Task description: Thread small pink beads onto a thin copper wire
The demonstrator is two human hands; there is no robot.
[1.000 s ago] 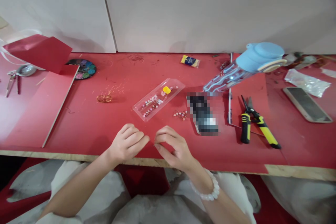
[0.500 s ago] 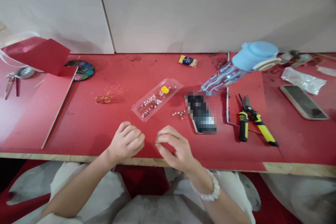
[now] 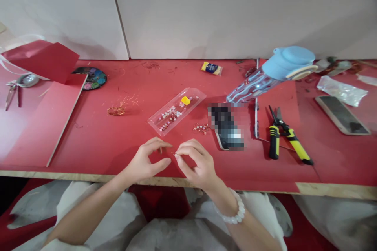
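- The left hand (image 3: 147, 160) is partly open, thumb and forefinger spread apart; I cannot tell whether it has hold of anything.
- The right hand (image 3: 196, 162) pinches a tiny piece (image 3: 176, 154) between thumb and fingertip, facing the left hand at 9 o'clock; what it is, I cannot tell.
- From the right hand, the clear tray (image 3: 156, 120) of beads, with a yellow piece (image 3: 185, 100) inside, lies at 11 o'clock.
- Loose beads (image 3: 201, 128) sit at 12 o'clock, near the blurred phone (image 3: 226, 129).
- The bottle (image 3: 272, 72) is at 1 o'clock, the yellow-and-black cutters (image 3: 284, 129) at 2 o'clock.
- Copper-coloured wire (image 3: 116, 111) lies at 11 o'clock from the left hand.
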